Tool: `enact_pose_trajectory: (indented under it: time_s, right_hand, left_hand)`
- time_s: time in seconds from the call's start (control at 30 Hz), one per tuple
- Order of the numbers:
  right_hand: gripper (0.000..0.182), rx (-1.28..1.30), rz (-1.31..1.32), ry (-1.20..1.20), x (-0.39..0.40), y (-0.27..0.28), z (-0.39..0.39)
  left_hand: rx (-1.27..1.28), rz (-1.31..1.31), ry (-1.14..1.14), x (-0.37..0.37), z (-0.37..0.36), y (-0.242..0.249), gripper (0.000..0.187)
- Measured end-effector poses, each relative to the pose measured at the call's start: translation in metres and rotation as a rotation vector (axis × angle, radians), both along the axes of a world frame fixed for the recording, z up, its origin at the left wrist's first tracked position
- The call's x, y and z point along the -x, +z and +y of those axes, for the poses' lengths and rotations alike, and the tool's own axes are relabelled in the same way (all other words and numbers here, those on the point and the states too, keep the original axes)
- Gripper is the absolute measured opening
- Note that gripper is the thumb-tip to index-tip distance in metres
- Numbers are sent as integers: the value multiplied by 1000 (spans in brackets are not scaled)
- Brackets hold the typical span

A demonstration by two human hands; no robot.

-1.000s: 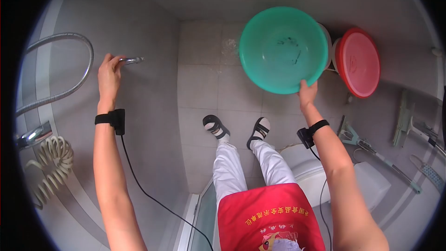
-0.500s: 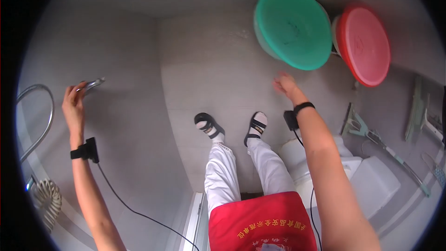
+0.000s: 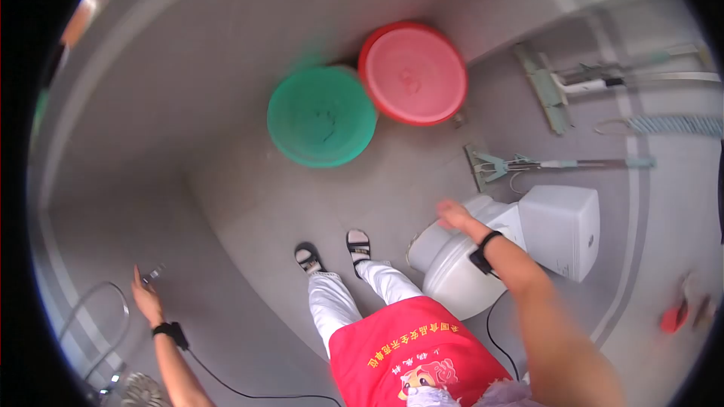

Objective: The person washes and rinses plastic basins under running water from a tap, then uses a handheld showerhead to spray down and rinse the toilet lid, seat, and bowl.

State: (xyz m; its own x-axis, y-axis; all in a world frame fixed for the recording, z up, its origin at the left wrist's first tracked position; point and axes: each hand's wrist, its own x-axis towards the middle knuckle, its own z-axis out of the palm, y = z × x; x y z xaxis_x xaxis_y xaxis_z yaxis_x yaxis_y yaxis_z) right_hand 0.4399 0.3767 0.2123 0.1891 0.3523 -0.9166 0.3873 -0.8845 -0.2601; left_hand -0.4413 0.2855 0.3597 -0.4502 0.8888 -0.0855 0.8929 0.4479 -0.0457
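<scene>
My left hand [image 3: 145, 298] is closed around a small chrome handheld sprayer [image 3: 154, 273] near the left wall. A metal hose [image 3: 124, 303] arcs beside that hand, but where it joins the sprayer is not clear. My right hand [image 3: 453, 215] is blurred, so its fingers are hard to read. It hangs above the front of the white toilet [image 3: 461, 277], and no object shows in it. Farther ahead stand a green basin [image 3: 323, 117] and a red basin [image 3: 415, 74], side by side. Dark marks show in the bottom of the green one.
Mops [image 3: 490, 168] with pale green heads are by the right wall, behind the toilet tank [image 3: 562, 230]. A coiled hose [image 3: 142, 390] is at the lower left. Black cables run from both wrist straps. A red object [image 3: 673, 319] is at the far right.
The view has swung right, so the basins sit farther left and more of the toilet and mops shows. My right hand is now over the toilet; my left keeps the sprayer.
</scene>
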Motion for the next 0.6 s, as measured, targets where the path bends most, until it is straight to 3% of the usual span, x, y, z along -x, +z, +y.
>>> enact_pose_trajectory:
  time_s: [0.07,0.1,0.13,0.17,0.23,0.27,0.3,0.33,0.37,0.4,0.43,0.5,0.53,0.6]
  right_hand:
    - [31,-4,-18,-2,-59,82,-24]
    - [30,-20,-4,-102,-86,115,-36]
    - [29,-40,3,-200,-102,149,-50]
    - [29,-73,-12,-267,-122,179,-62]
    - [29,-133,-9,-406,-152,234,-105]
    - [29,-176,-2,-484,-160,257,-123]
    - [29,-200,-15,-525,-161,280,-140]
    - [29,-224,-41,-563,-152,303,-154]
    - [29,-244,-58,-599,-146,318,-170]
    - [29,-266,-51,-648,-137,326,-187]
    - [28,-281,-49,-693,-128,333,-206]
    - [28,-312,-8,-788,-113,343,-245]
    - [27,-325,31,-837,-104,342,-263]
    - [27,-348,42,-894,-77,339,-298]
  left_hand:
    - [-150,87,361,-57,15,48,77]
    - [-249,109,445,-72,24,44,76]
    - [-299,-28,552,-110,40,60,75]
    - [-305,-35,532,-121,42,56,77]
    - [-433,-332,497,-139,36,43,81]
    - [-436,-593,550,-180,43,71,81]
    - [-407,-518,528,-184,42,57,80]
    - [-415,-862,709,-234,57,105,80]
    - [-300,-991,764,-209,46,76,86]
    - [-164,-1026,843,-214,45,88,86]
    - [-23,-1074,876,-226,47,118,78]
    - [94,-1102,870,-201,39,111,58]
    - [251,-1204,824,-173,35,103,53]
    - [313,-1209,811,-161,32,114,50]
